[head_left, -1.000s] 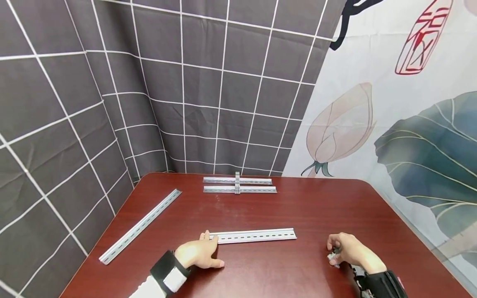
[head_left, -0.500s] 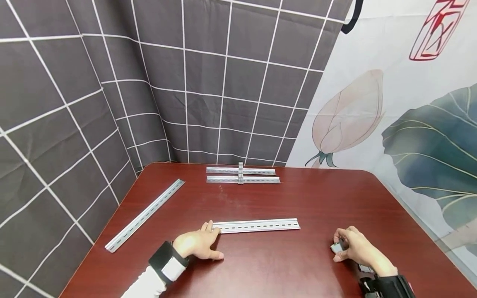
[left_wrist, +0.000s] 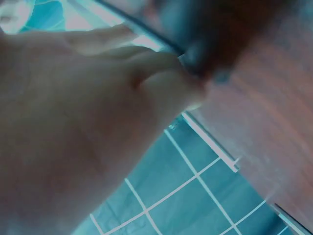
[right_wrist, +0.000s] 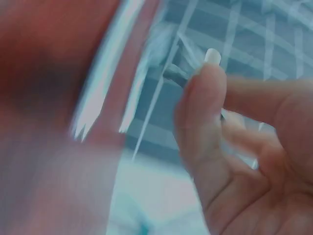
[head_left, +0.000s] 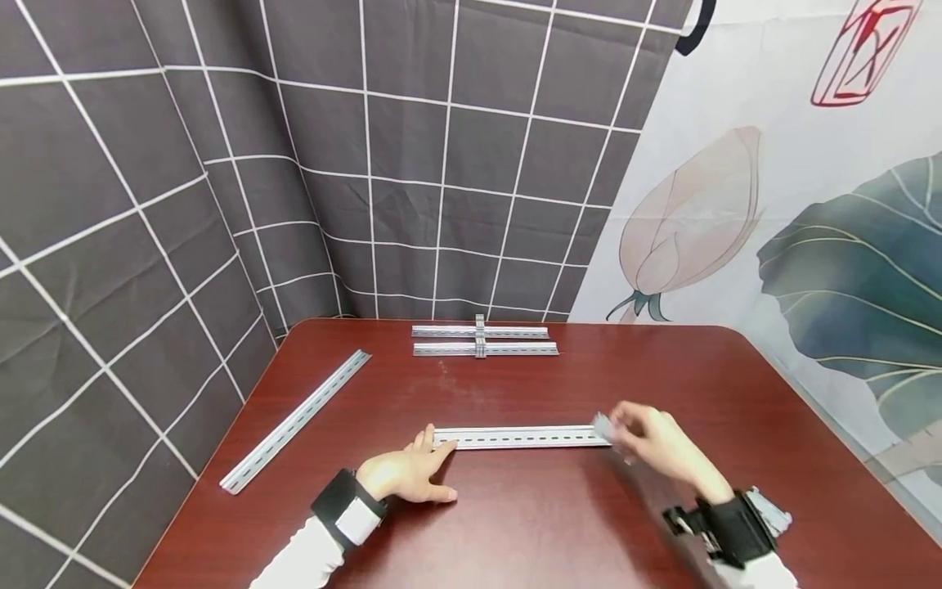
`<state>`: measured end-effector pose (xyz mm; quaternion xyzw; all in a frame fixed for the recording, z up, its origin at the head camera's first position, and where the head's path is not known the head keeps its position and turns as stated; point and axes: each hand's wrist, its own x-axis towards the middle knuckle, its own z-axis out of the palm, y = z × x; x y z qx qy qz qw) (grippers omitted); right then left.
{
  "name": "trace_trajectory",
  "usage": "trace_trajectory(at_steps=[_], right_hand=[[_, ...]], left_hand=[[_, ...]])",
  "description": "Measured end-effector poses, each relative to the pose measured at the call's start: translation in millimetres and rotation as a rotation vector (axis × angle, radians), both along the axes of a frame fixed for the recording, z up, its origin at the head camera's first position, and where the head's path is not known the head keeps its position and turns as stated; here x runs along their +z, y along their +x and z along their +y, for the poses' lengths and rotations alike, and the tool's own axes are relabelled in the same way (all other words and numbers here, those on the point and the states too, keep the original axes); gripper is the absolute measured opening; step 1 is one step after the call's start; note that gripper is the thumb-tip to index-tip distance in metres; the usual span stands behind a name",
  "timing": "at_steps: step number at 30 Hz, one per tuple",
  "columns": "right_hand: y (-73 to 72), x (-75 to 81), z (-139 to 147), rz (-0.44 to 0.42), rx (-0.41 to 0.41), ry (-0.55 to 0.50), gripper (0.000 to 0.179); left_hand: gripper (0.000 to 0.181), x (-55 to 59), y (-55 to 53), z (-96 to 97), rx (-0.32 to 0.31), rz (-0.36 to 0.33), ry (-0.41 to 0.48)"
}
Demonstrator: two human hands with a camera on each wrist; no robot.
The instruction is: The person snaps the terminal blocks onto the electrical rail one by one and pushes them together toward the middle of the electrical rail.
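Observation:
A slotted metal DIN rail (head_left: 526,438) lies crosswise on the table in the head view. My left hand (head_left: 405,474) rests its fingers on the rail's left end, thumb stretched out to the side. Over the right end, my right hand (head_left: 666,446) pinches a small grey piece (head_left: 603,426) between thumb and fingers. Motion blurs that piece, so its exact kind is unclear, and I cannot tell whether it touches the rail. The right wrist view shows the thumb and fingers of the right hand (right_wrist: 244,137) drawn together.
Another slotted rail (head_left: 296,421) lies slanted along the table's left side. At the back, two shorter parallel rails (head_left: 515,349) have a narrow grey part (head_left: 480,335) across them. Loose grey pieces (head_left: 771,513) lie by my right wrist. A grey checked cloth (head_left: 405,204) hangs behind the table.
My right hand has moved left and away from me with the small grey piece, from the table's right side to the rail's right end. The left hand stays on the rail.

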<state>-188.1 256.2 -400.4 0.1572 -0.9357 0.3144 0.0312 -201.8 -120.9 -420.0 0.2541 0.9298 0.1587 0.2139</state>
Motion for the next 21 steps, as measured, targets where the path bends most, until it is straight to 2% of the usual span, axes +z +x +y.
trace_trajectory(at_steps=[3,6,8,9,12,14,17,21], right_hand=[[-22.8,17.0,-30.3,-0.098,0.026,-0.255,0.014],[-39.5,28.2,-55.6,-0.186,0.041,-0.486,0.024],[-47.4,30.6,-69.2,-0.228,0.041,-0.594,0.029],[-50.5,30.2,-75.5,-0.231,0.039,-0.612,0.03],[-56.5,24.1,-96.1,-0.212,0.016,-0.566,0.027],[-57.3,16.4,-114.0,-0.175,-0.001,-0.47,0.022],[-53.1,3.1,-144.4,-0.098,-0.001,-0.342,0.013],[-45.9,-11.8,-176.4,-0.013,0.033,-0.293,0.014]], left_hand=[[0.073,-3.8,-2.8,-0.2,-0.01,0.026,0.043],[0.071,-5.9,-4.7,-0.1,-0.006,0.027,0.056],[0.07,-6.3,-4.9,-0.1,0.0,0.011,0.056],[0.07,-6.2,-4.7,-0.2,0.001,0.003,0.058],[0.07,-6.9,-4.4,-1.4,-0.005,-0.018,0.065],[0.073,-7.7,-4.9,-3.1,-0.017,-0.009,0.061],[0.081,-8.0,-7.6,-5.2,-0.023,0.019,0.04],[0.087,-8.1,-9.3,-5.2,-0.024,0.049,0.007]])
